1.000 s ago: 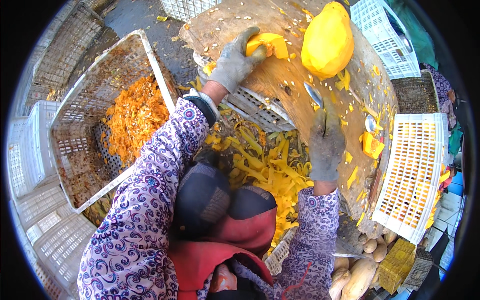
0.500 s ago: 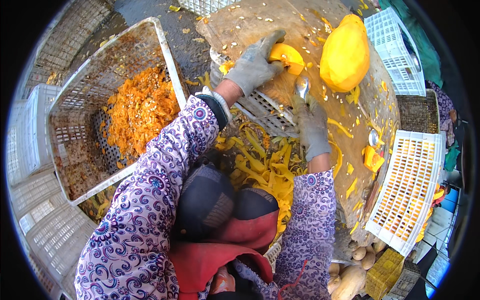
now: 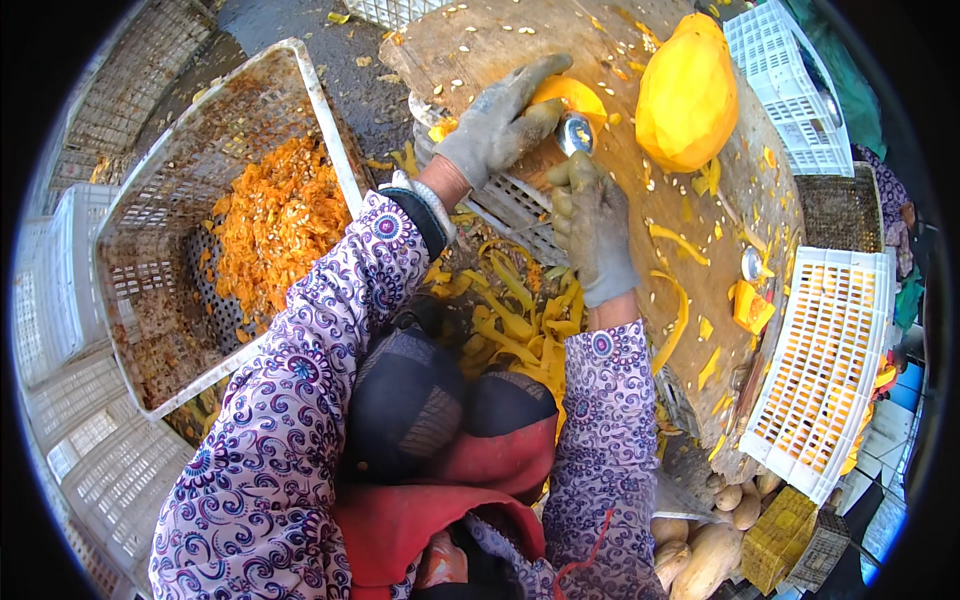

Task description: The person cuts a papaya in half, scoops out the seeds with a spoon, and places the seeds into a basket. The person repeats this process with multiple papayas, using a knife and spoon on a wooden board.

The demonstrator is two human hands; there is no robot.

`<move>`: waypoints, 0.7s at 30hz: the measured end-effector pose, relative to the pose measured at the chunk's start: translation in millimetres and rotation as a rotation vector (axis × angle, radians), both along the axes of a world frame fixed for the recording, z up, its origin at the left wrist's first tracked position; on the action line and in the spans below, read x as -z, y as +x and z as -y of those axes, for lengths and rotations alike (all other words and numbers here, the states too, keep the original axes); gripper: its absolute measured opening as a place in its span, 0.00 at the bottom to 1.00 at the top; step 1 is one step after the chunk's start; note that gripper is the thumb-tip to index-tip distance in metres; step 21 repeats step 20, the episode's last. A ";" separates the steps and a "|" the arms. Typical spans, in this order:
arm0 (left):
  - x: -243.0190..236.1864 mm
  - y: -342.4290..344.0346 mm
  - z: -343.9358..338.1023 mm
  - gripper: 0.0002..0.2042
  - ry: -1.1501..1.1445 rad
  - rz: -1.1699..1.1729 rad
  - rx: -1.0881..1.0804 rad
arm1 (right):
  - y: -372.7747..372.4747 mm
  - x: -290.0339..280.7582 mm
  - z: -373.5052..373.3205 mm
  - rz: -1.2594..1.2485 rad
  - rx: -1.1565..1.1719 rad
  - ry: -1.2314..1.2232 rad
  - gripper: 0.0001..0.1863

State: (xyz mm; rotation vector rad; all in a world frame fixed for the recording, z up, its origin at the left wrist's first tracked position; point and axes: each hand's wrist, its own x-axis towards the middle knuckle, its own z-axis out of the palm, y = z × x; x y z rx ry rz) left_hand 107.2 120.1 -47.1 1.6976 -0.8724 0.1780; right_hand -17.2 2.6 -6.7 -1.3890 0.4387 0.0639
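Note:
My left hand [image 3: 498, 128], in a grey work glove, is closed on a cut piece of peeled orange pumpkin [image 3: 574, 94] on the wooden board [image 3: 480, 60]. A metal spoon [image 3: 575, 134] is gripped in my gloved right hand [image 3: 594, 225]. Its bowl lies against the near side of the pumpkin piece, beside my left fingers. The handle is hidden in my right fist. A whole peeled pumpkin [image 3: 687, 95] rests on the board to the right of both hands.
To the left stands a dirty white crate [image 3: 140, 350] with orange pulp and seeds [image 3: 285, 225]. Yellow peelings [image 3: 515, 325] lie below the board. A small pumpkin chunk [image 3: 751, 307] and a round metal object [image 3: 751, 263] are at right, near a white crate [image 3: 820, 360]. Unpeeled squashes [image 3: 708, 562] lie lower right.
My right hand has moved up and left, bringing the spoon's bowl against the pumpkin piece. My left hand still holds the piece, which looks turned slightly. The view has shifted a little.

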 end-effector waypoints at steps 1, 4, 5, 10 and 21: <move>-0.7 0.0 -0.1 0.23 0.006 -0.008 -0.008 | 1.4 -2.3 -0.7 -0.070 0.004 0.097 0.23; -2.3 -1.3 0.0 0.22 0.030 -0.007 -0.022 | 1.8 -3.9 -7.7 0.014 0.000 0.133 0.21; -2.6 -1.9 0.5 0.22 0.046 -0.003 -0.026 | 2.8 -4.2 -8.7 -0.015 0.025 0.146 0.21; -3.1 -0.5 3.8 0.24 0.095 0.016 -0.036 | 8.5 -3.9 -7.8 -0.062 0.050 0.226 0.20; -6.5 -0.6 7.2 0.27 0.216 -0.028 -0.034 | 32.1 21.0 10.4 -0.112 -0.047 0.357 0.19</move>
